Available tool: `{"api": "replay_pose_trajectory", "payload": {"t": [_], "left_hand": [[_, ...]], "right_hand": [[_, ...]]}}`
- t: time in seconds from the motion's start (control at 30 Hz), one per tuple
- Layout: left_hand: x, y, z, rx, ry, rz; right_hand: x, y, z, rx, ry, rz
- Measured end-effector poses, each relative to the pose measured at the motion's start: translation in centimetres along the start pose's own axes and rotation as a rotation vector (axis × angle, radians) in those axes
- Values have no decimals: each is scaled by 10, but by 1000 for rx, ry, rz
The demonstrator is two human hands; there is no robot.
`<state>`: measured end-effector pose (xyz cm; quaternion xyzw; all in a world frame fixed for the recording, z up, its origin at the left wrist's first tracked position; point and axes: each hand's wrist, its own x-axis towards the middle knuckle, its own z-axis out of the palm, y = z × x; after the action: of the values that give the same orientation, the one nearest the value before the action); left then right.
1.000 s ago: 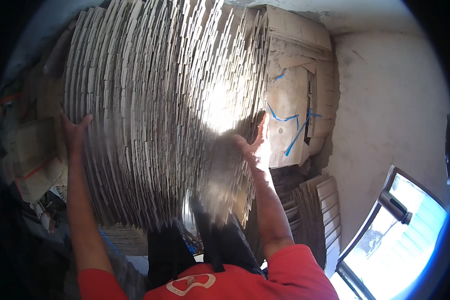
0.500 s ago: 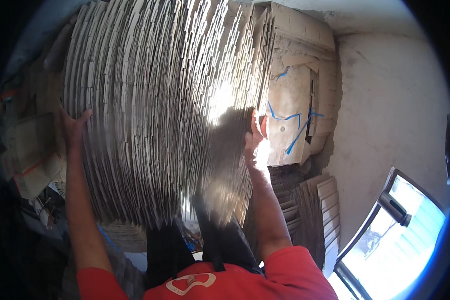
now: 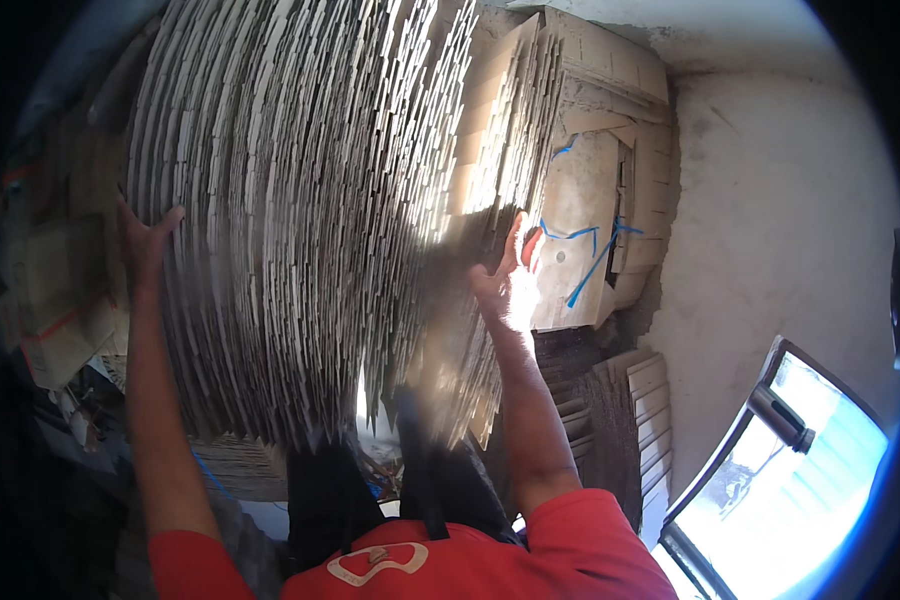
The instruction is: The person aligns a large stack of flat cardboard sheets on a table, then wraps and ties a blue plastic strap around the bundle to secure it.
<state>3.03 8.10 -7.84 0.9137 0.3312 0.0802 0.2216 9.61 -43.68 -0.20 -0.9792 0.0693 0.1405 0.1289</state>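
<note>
A thick bundle of flattened cardboard sheets [image 3: 310,200] fills the upper middle of the view, its edges toward me. My left hand [image 3: 145,235] presses flat against the bundle's left side, fingers spread. My right hand [image 3: 505,275] clasps the bundle's right side, thumb up, in bright sunlight. The bundle is squeezed between both hands, above my red-sleeved arms.
Another bundle of cardboard tied with blue strap [image 3: 590,230] leans at the right against a rough pale wall [image 3: 770,230]. More flat cardboard stacks [image 3: 620,420] lie below it. A window or door frame with a handle [image 3: 780,420] is at lower right. Clutter of boxes [image 3: 50,300] sits left.
The bundle has shifted slightly to the right and closer. My right hand slid further round its right side; my left hand stays on the left side.
</note>
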Motion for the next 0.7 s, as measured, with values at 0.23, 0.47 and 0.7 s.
{"api": "replay_pose_trajectory", "payload": {"t": [0.23, 0.47, 0.7], "left_hand": [[2, 0, -1, -9, -14, -30], [6, -9, 4, -27, -10, -15], [2, 1, -2, 97, -13, -101]], "right_hand": [[8, -3, 15, 104, 57, -58], [6, -23, 0, 10, 138, -81], [16, -50, -54, -161, 148, -33]]}}
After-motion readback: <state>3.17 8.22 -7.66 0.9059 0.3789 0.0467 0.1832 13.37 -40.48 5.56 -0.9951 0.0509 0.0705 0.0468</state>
